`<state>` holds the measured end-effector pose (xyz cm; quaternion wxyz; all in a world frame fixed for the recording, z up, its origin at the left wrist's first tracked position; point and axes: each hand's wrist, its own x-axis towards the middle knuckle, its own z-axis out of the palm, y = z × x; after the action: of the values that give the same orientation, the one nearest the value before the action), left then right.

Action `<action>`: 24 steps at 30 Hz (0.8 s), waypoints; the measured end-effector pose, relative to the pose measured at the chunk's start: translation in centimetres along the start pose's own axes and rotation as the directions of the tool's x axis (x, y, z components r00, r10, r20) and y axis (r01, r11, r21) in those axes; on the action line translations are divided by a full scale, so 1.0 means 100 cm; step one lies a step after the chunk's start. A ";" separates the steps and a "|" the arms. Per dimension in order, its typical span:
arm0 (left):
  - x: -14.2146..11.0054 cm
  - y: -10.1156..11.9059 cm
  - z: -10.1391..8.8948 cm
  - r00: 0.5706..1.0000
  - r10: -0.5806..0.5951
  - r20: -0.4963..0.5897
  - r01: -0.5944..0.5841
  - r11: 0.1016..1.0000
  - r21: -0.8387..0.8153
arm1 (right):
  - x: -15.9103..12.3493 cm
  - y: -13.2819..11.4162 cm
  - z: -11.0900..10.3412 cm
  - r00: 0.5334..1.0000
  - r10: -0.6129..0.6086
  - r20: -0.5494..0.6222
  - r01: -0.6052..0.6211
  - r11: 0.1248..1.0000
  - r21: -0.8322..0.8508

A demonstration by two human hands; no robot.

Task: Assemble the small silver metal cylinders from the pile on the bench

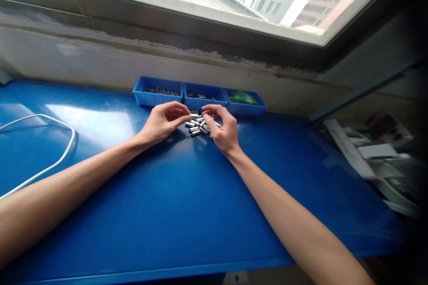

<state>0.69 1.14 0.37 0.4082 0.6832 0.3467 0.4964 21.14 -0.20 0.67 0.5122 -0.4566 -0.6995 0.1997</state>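
A loose pile of small silver-and-black metal pieces (195, 132) lies on the blue tabletop, between and just beyond my two hands. My left hand (163, 121) is at the pile's left side, thumb and forefinger closed in a pinch. My right hand (224, 130) reaches over the pile's right side, also with thumb and forefinger brought together. Whatever sits between either pair of fingertips is too small to make out. Part of the pile is hidden behind the right fingers.
Behind the pile, three joined blue bins stand along the wall: small metal parts in the left bin (157, 99), a few pieces in the middle bin (205, 102), green material in the right bin (245, 109). A white cable (63, 153) curves at left. Blurred clutter (384, 160) sits far right.
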 end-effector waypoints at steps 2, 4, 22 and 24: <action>0.002 0.000 -0.002 0.998 -0.065 -0.003 0.064 0.994 -0.091 | -0.002 -0.003 -0.001 0.995 -0.046 0.083 0.047 0.999 -0.007; 0.002 0.000 -0.003 0.997 -0.083 0.004 0.083 0.987 -0.134 | -0.004 -0.004 -0.001 0.987 -0.054 0.151 0.050 0.998 0.026; -0.006 -0.001 0.008 0.921 0.302 0.247 -0.387 0.789 0.478 | 0.017 0.025 -0.004 0.968 0.246 -0.040 -0.214 0.904 0.371; -0.007 -0.004 0.009 0.881 0.322 0.346 -0.464 0.732 0.499 | 0.019 0.030 -0.006 0.973 0.230 -0.038 -0.203 0.916 0.346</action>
<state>1.30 0.48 -0.41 0.1087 0.8850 0.2739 0.3605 22.83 2.79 -0.33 0.5848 -0.4433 -0.5793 0.3550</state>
